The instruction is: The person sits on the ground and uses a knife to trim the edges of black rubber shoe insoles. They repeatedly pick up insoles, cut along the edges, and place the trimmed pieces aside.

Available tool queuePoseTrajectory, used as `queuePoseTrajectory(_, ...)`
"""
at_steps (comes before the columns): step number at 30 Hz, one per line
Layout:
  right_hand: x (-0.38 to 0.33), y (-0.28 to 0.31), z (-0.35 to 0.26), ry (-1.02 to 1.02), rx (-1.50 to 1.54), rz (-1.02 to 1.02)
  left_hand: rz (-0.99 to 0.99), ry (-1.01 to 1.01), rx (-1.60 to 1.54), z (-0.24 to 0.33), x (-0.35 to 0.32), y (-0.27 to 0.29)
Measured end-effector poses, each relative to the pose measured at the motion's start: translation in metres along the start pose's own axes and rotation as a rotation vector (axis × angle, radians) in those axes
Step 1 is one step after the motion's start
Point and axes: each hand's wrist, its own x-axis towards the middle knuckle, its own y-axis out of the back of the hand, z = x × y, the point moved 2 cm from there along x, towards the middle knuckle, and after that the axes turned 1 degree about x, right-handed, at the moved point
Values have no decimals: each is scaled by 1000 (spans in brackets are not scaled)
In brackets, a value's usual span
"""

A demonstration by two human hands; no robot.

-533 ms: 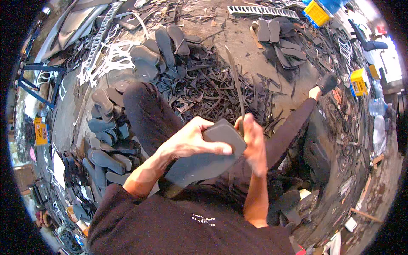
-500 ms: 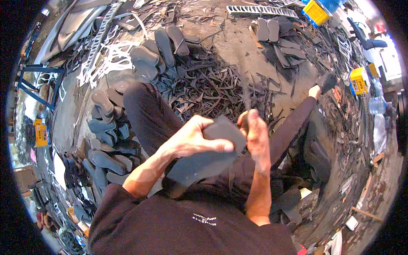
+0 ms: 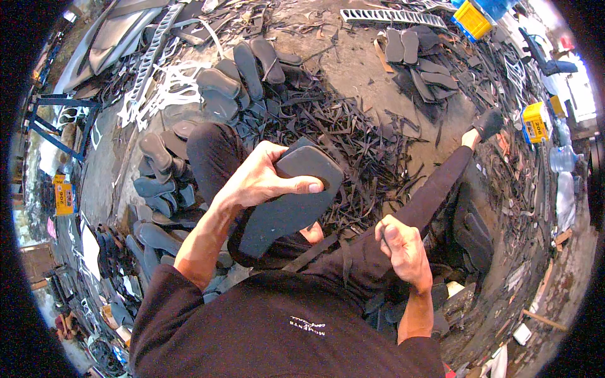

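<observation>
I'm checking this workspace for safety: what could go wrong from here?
The left hand grips the dark grey piece near its far end, so the near end might swing or slip.
The loose dark scraps could slide underfoot when standing up.
The piled soles beside the left leg might topple if bumped.

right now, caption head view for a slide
Left hand holding grey shoe sole, right hand clenched, dark offcuts piled beyond.

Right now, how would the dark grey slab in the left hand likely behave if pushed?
The dark grey slab probably keeps its shape rather than flopping: it extends past the left hand without visible sagging. It looks light, as only that hand grips it. Its broad, flat face suggests sliding rather than rolling.
</observation>
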Motion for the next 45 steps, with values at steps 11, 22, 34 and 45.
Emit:
queuePoseTrajectory(11, -4, -2, -3, -4, 22, 19, -15, -32, 30, 7, -1, 1)
queuePoseTrajectory(22, 4, -9, 4, -54, 15, -118, -252, -31, 202, 4, 3, -22)
queuePoseTrajectory(34, 47, -55, 24, -28, 158, -182, -568, -76, 280, -23, -6, -62)
queuePoseTrajectory(45, 56, -51, 59, -284, 687, 98, 846, -206, -538, -55, 10, 19)
